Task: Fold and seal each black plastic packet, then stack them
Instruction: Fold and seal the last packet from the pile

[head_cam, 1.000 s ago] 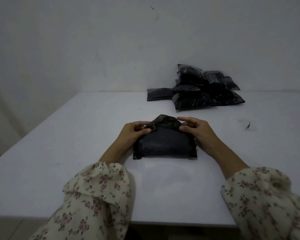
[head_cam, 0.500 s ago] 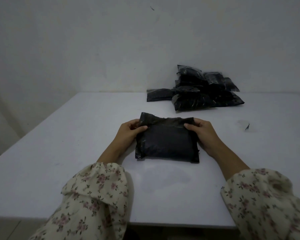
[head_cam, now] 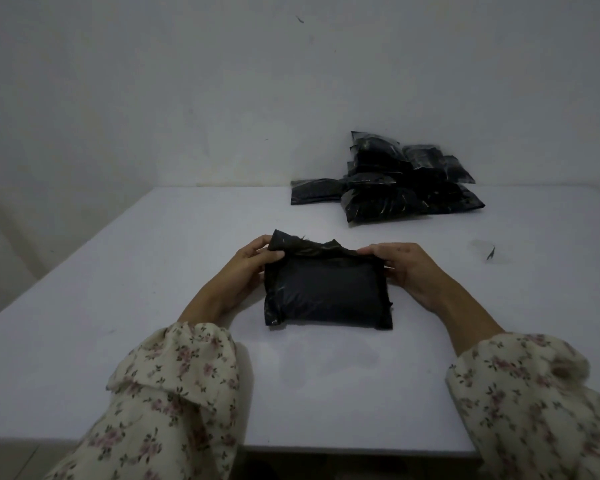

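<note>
A black plastic packet [head_cam: 326, 296] lies flat on the white table [head_cam: 153, 271] in front of me. Its far edge is a loose flap, raised and crumpled along the top. My left hand [head_cam: 248, 268] pinches the flap's left corner between thumb and fingers. My right hand [head_cam: 406, 271] grips the packet's upper right corner, fingers over the top edge. A pile of several black packets [head_cam: 406, 188] sits at the back right of the table against the wall.
One flat black packet [head_cam: 314, 195] sticks out at the pile's left side. A small dark scrap [head_cam: 490, 252] lies on the table to the right. The white wall stands close behind the table. The near table edge runs below my floral sleeves.
Half a second ago the flap lay flat over the packet's top; now its left part is lifted again and crumpled. Both hands stay at the top corners.
</note>
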The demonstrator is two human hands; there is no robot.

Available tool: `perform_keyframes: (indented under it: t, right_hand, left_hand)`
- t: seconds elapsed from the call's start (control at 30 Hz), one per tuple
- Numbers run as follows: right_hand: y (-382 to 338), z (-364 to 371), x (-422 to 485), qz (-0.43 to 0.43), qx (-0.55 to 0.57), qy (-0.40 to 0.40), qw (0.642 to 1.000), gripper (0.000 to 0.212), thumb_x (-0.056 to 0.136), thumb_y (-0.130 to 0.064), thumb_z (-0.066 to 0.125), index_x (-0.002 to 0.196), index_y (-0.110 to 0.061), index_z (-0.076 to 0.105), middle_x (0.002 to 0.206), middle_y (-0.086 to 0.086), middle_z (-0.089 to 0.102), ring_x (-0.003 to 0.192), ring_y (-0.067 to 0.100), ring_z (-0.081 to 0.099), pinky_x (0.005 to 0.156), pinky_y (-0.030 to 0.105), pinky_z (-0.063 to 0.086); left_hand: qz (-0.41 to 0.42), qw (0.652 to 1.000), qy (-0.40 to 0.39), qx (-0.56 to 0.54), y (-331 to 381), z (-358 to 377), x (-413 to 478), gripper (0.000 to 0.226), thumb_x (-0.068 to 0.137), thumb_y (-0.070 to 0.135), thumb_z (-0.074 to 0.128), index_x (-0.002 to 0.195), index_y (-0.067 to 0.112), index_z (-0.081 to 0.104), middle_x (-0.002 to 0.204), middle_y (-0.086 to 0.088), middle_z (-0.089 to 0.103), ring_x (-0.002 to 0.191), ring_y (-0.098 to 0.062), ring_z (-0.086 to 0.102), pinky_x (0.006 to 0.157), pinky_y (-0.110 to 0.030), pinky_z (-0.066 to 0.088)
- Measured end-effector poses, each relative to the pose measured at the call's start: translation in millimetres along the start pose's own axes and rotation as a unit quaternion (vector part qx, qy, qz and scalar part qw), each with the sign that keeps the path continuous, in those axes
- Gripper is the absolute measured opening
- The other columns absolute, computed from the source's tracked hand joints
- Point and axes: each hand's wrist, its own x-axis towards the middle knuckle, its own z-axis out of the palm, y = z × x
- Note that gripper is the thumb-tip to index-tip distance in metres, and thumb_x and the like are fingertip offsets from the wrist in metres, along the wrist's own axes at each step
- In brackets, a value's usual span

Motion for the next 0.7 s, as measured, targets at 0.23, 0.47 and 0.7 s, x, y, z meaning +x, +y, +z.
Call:
perform_keyframes:
  t: [0.23,0.47,0.7]
  right_hand:
    - [4,1,3,-0.034,-0.009,0.045,0.998,0.027,0.081,0.011,0.063,0.097,-0.008,0.072,0.084,0.007,0.067,0.087,0.02,0.063,0.083,0.03,0.053]
    - [9,0,6,-0.04,-0.045,0.051,0.997,0.03,0.081,0.01,0.064,0.1,-0.012,0.072,0.09,0.013,0.065,0.094,0.027,0.063,0.094,0.04,0.052]
    - [6,0,5,-0.006,-0.052,0.034,0.998,0.024,0.083,0.008,0.063,0.096,-0.01,0.072,0.104,0.014,0.069,0.106,0.026,0.064,0.093,0.032,0.053]
  left_hand:
    - [0.012,0.996,0.028,0.078,-3,-2,1,0.026,0.092,-0.008,0.045,0.082,0.011,0.06,0.074,0.003,0.066,0.072,-0.008,0.059,0.069,-0.018,0.047]
    - [-0.055,0.995,-0.006,0.08,9,2,2,0.02,0.095,0.008,0.043,0.087,0.011,0.061,0.082,0.002,0.063,0.079,-0.01,0.056,0.068,-0.018,0.046]
    - [-0.173,0.953,-0.074,0.238,28,2,6,0.033,0.095,0.041,0.047,0.086,0.013,0.062,0.078,0.005,0.06,0.07,-0.006,0.055,0.061,-0.014,0.046]
